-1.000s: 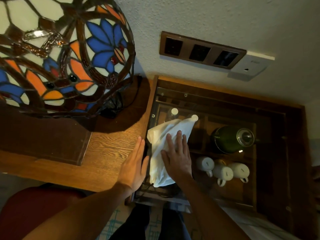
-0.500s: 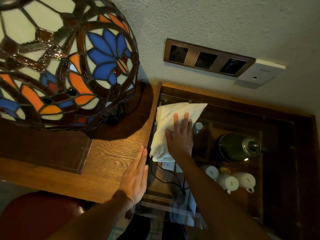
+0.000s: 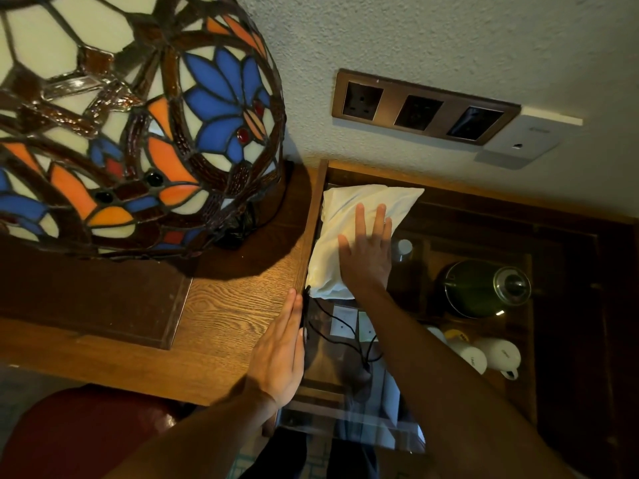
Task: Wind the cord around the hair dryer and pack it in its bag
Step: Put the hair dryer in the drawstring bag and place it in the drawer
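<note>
White bag (image 3: 359, 209), long axis near-to-far on the glass top (image 3: 449, 223): right hand (image 3: 366, 250) flat and open upon it, left hand (image 3: 281, 354) open, empty, nearer on the wooden desk (image 3: 228, 305).

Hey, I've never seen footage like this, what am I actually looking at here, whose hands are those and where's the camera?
There is no machine here. The camera is worn on a person's head and looks down at their own two bare hands. The right hand lies flat, fingers spread, on a white cloth bag resting on a glass-topped cabinet. The left hand rests flat and open along the edge of the wooden desk, holding nothing. Thin black strings trail from the bag's near end. Under the glass sit a green kettle and white cups. A stained-glass lamp fills the left, and wall sockets are above.
</note>
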